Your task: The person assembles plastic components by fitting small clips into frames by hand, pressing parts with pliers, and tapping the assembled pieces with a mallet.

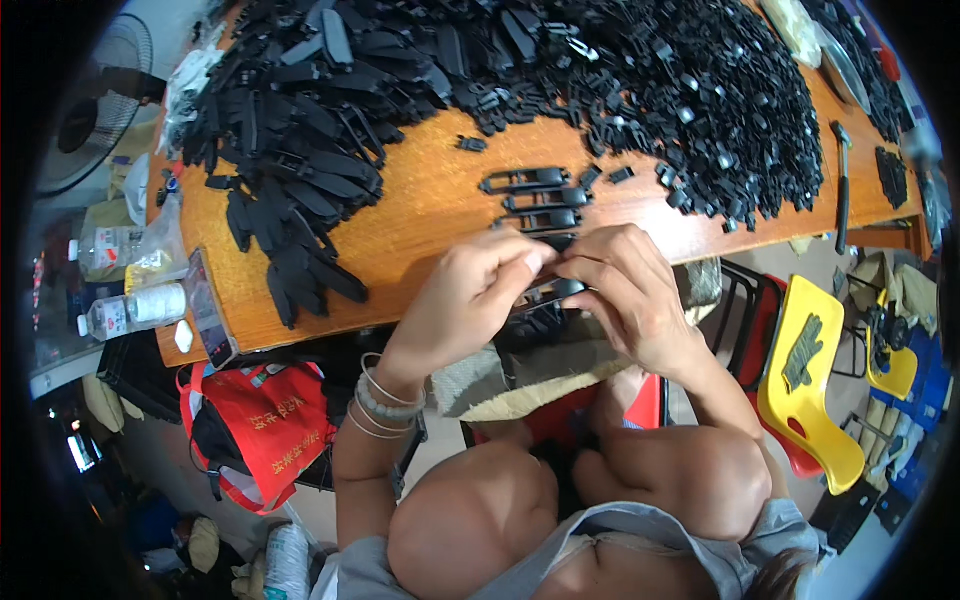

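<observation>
Meeting just past the near edge of the wooden table in the head view, the two bare hands work close together on a long black plastic part. It sits below and between the fingertips, its right end at the thumb and fingers of the right hand, which are bent in and pinching. The left hand has its thumb pressed toward its index finger, right beside the other hand's fingertips; whether it grips the same part I cannot tell, as the fingers hide the spot. Three light bands (one of them beaded) circle the left wrist.

Beyond the hands, similar black parts lie crosswise in a short column on the table. To the left spreads a heap of long black pieces; to the right, a dense pile of small black clips. A hammer lies by the table's right side. Near the floor are a red bag at left and a yellow chair with a dark glove on it.
</observation>
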`<state>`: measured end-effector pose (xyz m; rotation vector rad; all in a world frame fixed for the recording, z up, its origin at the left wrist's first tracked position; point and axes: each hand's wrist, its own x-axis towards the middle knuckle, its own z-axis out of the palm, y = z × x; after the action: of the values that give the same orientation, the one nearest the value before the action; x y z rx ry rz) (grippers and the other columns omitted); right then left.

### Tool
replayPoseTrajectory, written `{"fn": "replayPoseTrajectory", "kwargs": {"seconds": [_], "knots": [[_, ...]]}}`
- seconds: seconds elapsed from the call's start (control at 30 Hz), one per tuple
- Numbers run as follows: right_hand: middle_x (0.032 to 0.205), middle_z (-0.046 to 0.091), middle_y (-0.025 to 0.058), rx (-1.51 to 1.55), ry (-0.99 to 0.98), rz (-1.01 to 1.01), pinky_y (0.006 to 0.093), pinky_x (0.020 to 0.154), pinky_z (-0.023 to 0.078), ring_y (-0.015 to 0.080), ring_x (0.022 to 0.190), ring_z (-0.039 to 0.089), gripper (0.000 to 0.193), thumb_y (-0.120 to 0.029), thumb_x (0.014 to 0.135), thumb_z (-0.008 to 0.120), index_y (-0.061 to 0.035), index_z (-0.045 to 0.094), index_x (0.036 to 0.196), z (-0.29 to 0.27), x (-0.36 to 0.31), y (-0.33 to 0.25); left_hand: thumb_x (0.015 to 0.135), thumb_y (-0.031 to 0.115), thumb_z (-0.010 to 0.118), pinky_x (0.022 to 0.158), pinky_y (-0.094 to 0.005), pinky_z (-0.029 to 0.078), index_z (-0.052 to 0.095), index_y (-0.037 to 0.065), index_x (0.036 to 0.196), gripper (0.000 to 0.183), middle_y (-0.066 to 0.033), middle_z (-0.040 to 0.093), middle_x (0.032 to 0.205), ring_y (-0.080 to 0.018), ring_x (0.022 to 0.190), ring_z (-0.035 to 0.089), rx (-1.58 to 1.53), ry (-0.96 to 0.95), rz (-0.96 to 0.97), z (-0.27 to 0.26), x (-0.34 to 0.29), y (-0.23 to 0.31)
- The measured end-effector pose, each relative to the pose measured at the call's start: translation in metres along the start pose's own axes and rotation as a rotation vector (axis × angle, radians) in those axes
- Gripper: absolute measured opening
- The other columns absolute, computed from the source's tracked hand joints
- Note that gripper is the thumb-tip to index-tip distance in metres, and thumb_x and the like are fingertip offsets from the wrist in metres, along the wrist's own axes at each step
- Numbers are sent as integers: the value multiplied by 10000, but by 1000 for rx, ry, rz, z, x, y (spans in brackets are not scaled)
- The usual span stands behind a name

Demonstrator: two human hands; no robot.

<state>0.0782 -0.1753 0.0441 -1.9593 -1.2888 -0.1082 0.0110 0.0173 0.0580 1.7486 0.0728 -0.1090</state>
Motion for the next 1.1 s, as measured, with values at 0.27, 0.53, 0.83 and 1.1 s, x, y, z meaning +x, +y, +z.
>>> {"fn": "replayPoseTrajectory", "kwargs": {"seconds": [0.27, 0.53, 0.83, 1.1], "knots": [[916, 538, 90, -142, 111, 167, 368, 702, 409, 274, 827, 519, 296, -108, 706, 742, -31, 632, 971, 23, -10, 6, 840, 9, 560, 795, -386, 485, 636, 45, 1096, 269, -129, 564, 989, -320, 899, 590, 1316, 517, 584, -111, 110, 7], [907, 568, 91, -305, 388, 227, 367, 712, 406, 282, 836, 532, 156, 4, 771, 661, -41, 628, 917, -6, 2, 51, 832, 39, 575, 749, -352, 506, 679, -2, 884, 123, -90, 600, 866, -262, 836, 614, 1308, 518, 674, -121, 122, 3], [983, 611, 94, -702, 253, 356, 361, 795, 442, 272, 901, 560, 215, 20, 805, 561, -16, 686, 976, -37, 11, 106, 902, -17, 532, 833, -286, 516, 584, -70, 1032, 149, -163, 668, 1043, -185, 925, 647, -85, 667, 247, -51, 61, 11], [985, 598, 138, -360, 423, 315, 381, 803, 485, 314, 914, 584, 177, 7, 818, 606, -19, 670, 982, -30, 8, 85, 943, 62, 450, 963, -416, 446, 491, -87, 1131, 244, -228, 552, 1163, -302, 1083, 549, -1105, 442, -80, -24, 28, -8]]}}
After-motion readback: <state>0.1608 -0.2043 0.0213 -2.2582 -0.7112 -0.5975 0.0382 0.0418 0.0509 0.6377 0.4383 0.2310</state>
